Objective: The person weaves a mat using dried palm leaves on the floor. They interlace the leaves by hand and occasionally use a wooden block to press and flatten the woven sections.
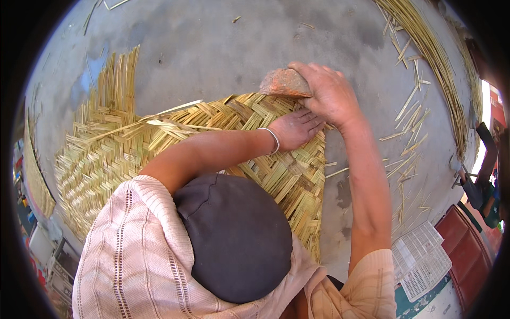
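Note:
My right hand point(332, 90) grips a rough, reddish piece of brick point(285, 83) from its right side. The brick is at the far edge of a woven mat point(287, 167) of flat yellow-green strips; whether it touches the mat I cannot tell. Just nearer, my left hand point(296, 129) lies flat on the mat, palm down, its fingers pointing right below my right hand. A metal bangle circles my left wrist. Toward the left, the mat point(98, 159) continues in a herringbone weave, with loose strip ends point(119, 80) standing out. A dark rounded form between my arms hides part of it.
A long bundle of strips point(438, 58) curves along the right side of the grey floor point(202, 48). Cut scraps point(411, 127) lie scattered beside it. At the lower right are printed papers point(422, 260) and a dark red panel point(467, 255). Another person point(486, 191) shows at the right rim.

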### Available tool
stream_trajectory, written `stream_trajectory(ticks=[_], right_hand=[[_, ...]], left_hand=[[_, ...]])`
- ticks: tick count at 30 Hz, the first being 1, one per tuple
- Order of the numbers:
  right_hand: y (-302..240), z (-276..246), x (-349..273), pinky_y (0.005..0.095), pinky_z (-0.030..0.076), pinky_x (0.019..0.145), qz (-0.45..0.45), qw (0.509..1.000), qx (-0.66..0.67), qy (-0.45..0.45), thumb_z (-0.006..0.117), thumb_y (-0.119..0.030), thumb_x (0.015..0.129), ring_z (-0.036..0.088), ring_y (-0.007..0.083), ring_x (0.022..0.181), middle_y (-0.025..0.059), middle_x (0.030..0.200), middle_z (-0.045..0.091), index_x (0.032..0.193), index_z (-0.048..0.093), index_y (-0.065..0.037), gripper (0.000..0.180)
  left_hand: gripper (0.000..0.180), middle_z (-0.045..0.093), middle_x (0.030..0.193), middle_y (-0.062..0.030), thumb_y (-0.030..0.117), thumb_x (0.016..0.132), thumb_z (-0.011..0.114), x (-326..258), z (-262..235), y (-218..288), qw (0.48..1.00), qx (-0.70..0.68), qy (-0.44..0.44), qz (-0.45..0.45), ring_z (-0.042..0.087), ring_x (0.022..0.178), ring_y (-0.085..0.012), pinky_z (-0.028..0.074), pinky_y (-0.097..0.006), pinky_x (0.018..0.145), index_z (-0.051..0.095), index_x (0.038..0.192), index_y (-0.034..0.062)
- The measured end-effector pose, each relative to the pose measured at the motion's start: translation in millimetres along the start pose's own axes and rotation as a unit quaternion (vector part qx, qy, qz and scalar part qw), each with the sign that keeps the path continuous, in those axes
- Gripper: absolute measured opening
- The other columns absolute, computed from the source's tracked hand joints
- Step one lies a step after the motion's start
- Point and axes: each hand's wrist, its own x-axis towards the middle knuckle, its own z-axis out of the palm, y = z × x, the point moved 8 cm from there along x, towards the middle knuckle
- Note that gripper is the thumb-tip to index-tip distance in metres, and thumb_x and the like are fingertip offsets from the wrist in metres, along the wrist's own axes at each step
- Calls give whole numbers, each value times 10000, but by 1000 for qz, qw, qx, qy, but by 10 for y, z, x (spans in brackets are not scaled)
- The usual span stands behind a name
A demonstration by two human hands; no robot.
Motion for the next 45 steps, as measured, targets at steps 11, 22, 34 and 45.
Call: stream_trajectory(ticks=[11, 22, 34, 45], right_hand=[[89, -312, -86, 416, 480, 869, 73, 989, -130, -11, 745, -101, 697, 594, 302, 1000, 91, 1031, 621, 1305, 527, -185, 651], [1226, -139, -1157, 404, 441, 1003, 301, 934, 115, 157, 793, -126, 697, 554, 342, 1201, 162, 1288, 587, 1376, 440, -98, 766], [801, -44, -2182, 426, 376, 1079, 293, 909, -151, 256, 748, -208, 780, 460, 342, 1284, 186, 1345, 527, 1355, 498, -71, 642], [110, 1081, -1640, 385, 560, 848, 296, 506, 793, 167, 612, -249, 962, 644, 200, 991, 76, 1103, 666, 1189, 610, -29, 317]], left_hand=[[538, 366, 1523, -149, 190, 925, 439, 12, 45, -11, 1000, 21, 4, -1, 299, 1443, -271, 193, -426, 1206, 407, 1429, 5], [451, 463, 1431, -186, 108, 940, 501, 0, -145, -206, 966, -190, 171, -46, 413, 1364, -321, 323, -415, 1146, 441, 1382, 47], [401, 565, 1216, -144, -38, 953, 403, -61, -475, -933, 649, -623, 229, -372, 603, 1099, -192, 518, -281, 941, 431, 1353, -50], [457, 673, 1125, -159, 261, 819, 739, -120, -584, -1197, 867, -338, 82, -357, 652, 1007, -223, 512, -328, 897, 641, 1184, 6]])
